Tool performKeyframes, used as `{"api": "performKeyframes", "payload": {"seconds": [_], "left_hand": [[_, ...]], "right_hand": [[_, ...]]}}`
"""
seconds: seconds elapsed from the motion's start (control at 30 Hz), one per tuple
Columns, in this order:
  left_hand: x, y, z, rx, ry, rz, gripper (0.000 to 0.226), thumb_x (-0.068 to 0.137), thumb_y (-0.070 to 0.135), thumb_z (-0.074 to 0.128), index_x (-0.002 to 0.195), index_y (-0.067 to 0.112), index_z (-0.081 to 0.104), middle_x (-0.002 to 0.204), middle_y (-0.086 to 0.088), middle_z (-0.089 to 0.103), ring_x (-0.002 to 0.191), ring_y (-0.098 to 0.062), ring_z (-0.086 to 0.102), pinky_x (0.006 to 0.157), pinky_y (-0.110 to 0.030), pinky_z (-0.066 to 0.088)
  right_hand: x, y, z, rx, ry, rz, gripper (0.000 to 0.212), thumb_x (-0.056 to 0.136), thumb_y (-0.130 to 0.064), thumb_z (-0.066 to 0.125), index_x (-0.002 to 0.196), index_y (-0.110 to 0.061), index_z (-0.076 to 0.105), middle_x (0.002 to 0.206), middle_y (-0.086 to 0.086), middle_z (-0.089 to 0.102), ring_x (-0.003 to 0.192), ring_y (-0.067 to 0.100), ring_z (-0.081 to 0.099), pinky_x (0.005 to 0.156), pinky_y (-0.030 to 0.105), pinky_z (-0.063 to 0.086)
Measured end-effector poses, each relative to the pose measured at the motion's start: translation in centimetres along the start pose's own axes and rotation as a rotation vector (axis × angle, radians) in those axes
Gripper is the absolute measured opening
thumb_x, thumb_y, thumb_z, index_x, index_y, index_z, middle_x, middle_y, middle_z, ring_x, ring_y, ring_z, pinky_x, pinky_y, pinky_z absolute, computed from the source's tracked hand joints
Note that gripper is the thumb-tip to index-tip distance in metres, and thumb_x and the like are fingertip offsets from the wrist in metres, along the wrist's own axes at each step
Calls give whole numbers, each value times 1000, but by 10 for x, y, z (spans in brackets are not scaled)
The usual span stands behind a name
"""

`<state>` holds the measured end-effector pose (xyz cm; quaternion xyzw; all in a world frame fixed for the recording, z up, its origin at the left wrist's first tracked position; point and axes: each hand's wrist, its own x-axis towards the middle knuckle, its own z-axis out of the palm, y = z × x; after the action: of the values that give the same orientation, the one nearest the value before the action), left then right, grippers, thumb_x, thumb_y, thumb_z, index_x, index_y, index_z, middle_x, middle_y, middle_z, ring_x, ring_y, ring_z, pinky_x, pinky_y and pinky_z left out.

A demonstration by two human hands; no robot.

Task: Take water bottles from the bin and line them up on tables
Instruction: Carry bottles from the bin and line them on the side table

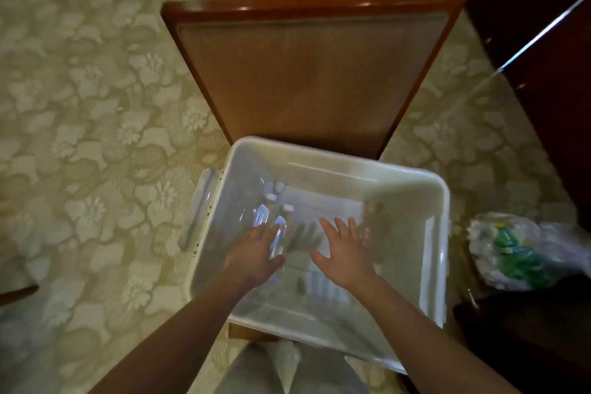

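Head view: both hands reach into bin (441, 201). Left hand (256, 253) and right hand (343, 253) spread, gripping nothing (bottles (275, 217) blurred, bin's left).

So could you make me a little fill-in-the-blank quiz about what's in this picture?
1. Both hands reach into a white plastic ____, left hand and right hand.
2. The bottles lie toward the ____ side of the bin.
3. Beyond the bin stands a ____ table.
4. On the carpet at right lies a crumpled plastic ____.

Missing words: bin; left; wooden; bag
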<state>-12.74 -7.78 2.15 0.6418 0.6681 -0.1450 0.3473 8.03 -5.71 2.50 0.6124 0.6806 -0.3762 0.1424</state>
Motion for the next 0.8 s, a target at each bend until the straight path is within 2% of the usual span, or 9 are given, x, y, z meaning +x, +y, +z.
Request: {"api": "performKeyframes", "payload": {"seconds": [0.1,0.2,0.27,0.33,0.4,0.57,0.63,0.73,0.8], "left_hand": [[29,-8,21,-63,-41,-63,76,90,51,56,154,34,18,158,-1,24,142,-25,28,110,-41,35],[52,-17,41,-94,-66,-91,80,90,48,56,155,37,10,163,3,6,145,-21,24,109,-41,38],[65,-23,55,-112,-71,-102,82,91,47,55,155,38,5,164,6,-6,149,-18,14,112,-42,35],[75,-27,66,-135,-86,-135,83,93,46,55,155,37,1,164,6,-9,151,-17,3,117,-41,27],[84,-26,72,-177,-84,-159,85,93,44,57,155,36,-1,163,6,-11,151,-18,3,118,-41,27],[94,-16,82,-123,-19,-231,86,92,43,57,155,20,4,162,-10,1,148,-29,11,114,-42,31],[93,-16,89,-126,17,-251,90,89,43,59,155,19,4,160,-12,4,147,-30,12,114,-44,30],[94,-18,95,-186,2,-277,95,83,40,65,155,22,6,154,-14,11,142,-31,23,108,-37,35],[95,-16,94,-212,-1,-243,96,82,34,66,155,23,5,153,-12,12,140,-31,26,105,-36,37]], "right_hand": [[34,10,19,6,-81,-18,75,95,-53,48,157,-33,12,167,3,8,154,30,-5,120,56,-4],[63,18,40,-9,-149,-39,76,96,-51,47,158,-29,10,167,4,7,153,32,-3,120,57,-3],[79,22,53,1,-181,-42,76,95,-50,48,158,-28,10,167,5,7,153,32,-2,121,57,-2],[92,25,64,41,-202,-29,77,95,-49,50,158,-29,10,167,6,8,153,31,-1,122,56,-2],[101,28,73,78,-204,-20,76,95,-47,52,158,-29,12,166,6,10,154,31,0,122,55,-2],[119,35,93,147,-170,-29,74,93,-43,57,157,-27,21,163,6,23,152,29,10,121,53,5],[120,36,99,180,-153,-38,73,93,-41,58,156,-26,25,160,7,29,151,28,16,121,51,11],[119,37,103,288,-118,-45,70,92,-33,61,154,-21,30,155,10,37,146,28,26,120,45,20],[117,40,105,364,-110,-27,69,92,-28,62,154,-19,32,155,10,38,146,28,27,119,40,23]]}}
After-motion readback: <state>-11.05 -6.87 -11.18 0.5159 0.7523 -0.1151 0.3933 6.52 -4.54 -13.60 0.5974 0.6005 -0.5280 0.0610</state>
